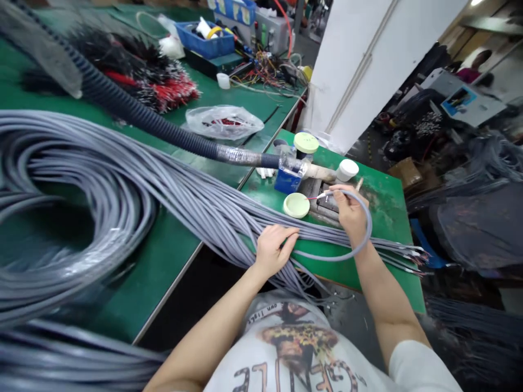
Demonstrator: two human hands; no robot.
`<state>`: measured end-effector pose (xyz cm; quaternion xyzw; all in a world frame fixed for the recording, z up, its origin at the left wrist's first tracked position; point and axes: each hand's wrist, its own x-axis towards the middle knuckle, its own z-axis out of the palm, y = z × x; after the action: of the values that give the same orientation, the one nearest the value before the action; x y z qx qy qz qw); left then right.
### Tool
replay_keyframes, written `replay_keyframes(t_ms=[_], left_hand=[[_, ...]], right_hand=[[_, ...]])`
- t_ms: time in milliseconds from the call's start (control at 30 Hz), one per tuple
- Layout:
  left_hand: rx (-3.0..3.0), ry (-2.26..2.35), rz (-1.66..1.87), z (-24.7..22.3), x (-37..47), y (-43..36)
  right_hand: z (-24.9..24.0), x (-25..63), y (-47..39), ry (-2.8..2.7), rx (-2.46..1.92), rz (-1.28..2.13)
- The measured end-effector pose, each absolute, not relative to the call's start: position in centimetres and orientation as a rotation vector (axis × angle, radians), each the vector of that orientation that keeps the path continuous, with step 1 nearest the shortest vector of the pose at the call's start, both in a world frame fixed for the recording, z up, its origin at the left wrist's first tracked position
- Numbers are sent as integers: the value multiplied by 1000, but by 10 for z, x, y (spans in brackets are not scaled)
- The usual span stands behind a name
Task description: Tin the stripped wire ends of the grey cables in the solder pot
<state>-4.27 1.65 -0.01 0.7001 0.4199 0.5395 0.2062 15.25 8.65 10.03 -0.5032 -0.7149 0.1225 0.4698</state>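
My right hand (352, 213) pinches one grey cable (370, 220) near its stripped end, and the cable loops back down around the wrist. Its thin coloured wires point left, with their tips at the rim of a shallow pale-yellow dish (296, 206). My left hand (274, 249) rests on the bundle of grey cables (220, 209), thumb and fingers curved around part of it. Just behind the dish is a blue box (288, 178). A dark metal block (327, 204) lies beneath the wire end, partly hidden by my right hand.
A ribbed dark hose (163, 126) crosses from upper left to the blue box. Large cable coils (118, 239) cover the left table. A white cup (347, 170) and a yellow-lidded jar (306, 142) stand behind. A white pillar (363, 60) rises beyond; a person (469, 71) is far right.
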Motion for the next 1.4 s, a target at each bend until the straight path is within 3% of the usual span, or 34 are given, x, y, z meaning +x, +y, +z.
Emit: replay_keyframes(t_ms=[1067,1400], left_hand=[[2011,1171,1442,3,-44,19],[1995,1178,1453,4,-44,19]], right_hand=[[62,124,140,-1801,-1440,483],[89,183,141,-1622,-1405,195]])
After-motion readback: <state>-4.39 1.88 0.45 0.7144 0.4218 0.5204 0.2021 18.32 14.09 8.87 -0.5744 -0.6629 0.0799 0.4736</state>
